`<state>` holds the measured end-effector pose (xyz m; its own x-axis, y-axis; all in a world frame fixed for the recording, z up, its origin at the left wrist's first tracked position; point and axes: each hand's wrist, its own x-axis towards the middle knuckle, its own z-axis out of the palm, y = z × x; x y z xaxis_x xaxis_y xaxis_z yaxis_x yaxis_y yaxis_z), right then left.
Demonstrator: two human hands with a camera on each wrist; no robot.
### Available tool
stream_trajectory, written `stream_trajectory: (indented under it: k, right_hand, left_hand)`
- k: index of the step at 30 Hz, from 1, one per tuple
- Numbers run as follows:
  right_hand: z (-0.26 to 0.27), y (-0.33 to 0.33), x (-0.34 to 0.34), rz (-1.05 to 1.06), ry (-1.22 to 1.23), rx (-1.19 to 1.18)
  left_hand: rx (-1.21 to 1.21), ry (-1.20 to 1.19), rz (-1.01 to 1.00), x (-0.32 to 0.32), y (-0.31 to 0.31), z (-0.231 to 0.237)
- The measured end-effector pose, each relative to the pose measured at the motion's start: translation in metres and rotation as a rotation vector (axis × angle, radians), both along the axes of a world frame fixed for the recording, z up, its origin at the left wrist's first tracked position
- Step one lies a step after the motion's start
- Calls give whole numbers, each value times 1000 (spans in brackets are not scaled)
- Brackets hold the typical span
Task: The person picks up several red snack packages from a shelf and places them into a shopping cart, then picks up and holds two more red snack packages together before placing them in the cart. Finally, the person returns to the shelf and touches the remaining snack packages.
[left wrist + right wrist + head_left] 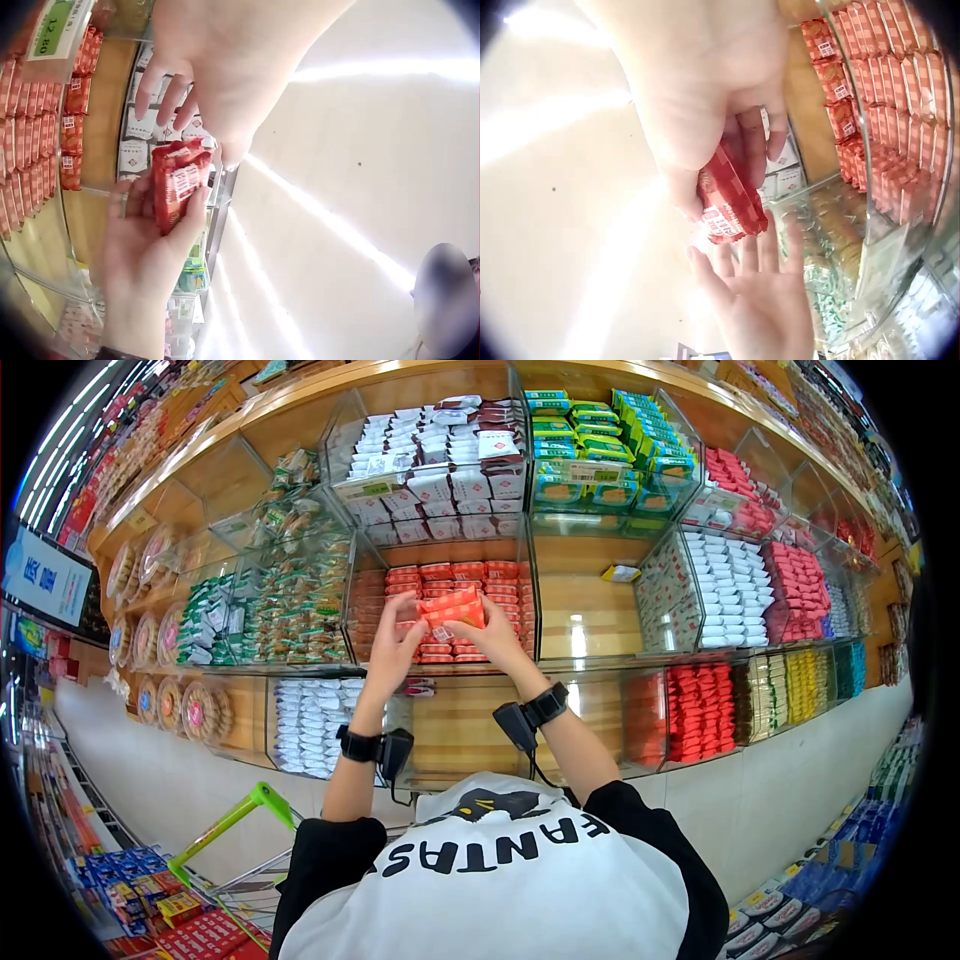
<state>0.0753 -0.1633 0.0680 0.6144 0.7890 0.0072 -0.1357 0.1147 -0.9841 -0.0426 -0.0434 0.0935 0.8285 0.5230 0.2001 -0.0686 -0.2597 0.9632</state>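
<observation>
My right hand [497, 639] grips a red checked snack packet [450, 610] in front of the middle bin; I cannot tell if it is one packet or two pressed together. In the right wrist view the thumb and curled fingers pinch the packet [731, 199] along its sides. My left hand [396, 635] is beside the packet's left end. Its palm [769, 307] faces up with the fingers straight and spread, fingertips right at the wrapper's end. White print shows on the packet [182, 187] in the left wrist view.
Behind the hands, a clear-walled bin holds rows of matching red packets [510, 595]. Above are white packets [435, 485] and green-yellow packets [600, 440]. A glass shelf edge [590, 663] runs below the hands. A green-handled cart [228, 825] stands at lower left.
</observation>
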Motion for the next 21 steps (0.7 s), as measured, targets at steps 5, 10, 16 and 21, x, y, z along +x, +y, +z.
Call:
stream_trajectory:
  k: [5,10,16,21]
  right_hand:
    - [26,-16,-15,6,-29,135]
    - [50,-31,-36,-6,-193,139]
    - [74,-42,-46,-19,-521,193]
    - [94,-48,-60,48,-538,266]
  left_hand:
    - [-140,-32,-78,-23,-34,19]
    - [-177,-135,-85,-35,-58,40]
    - [-130,-185,-94,-57,-72,60]
    - [-55,-300,0,-75,-87,56]
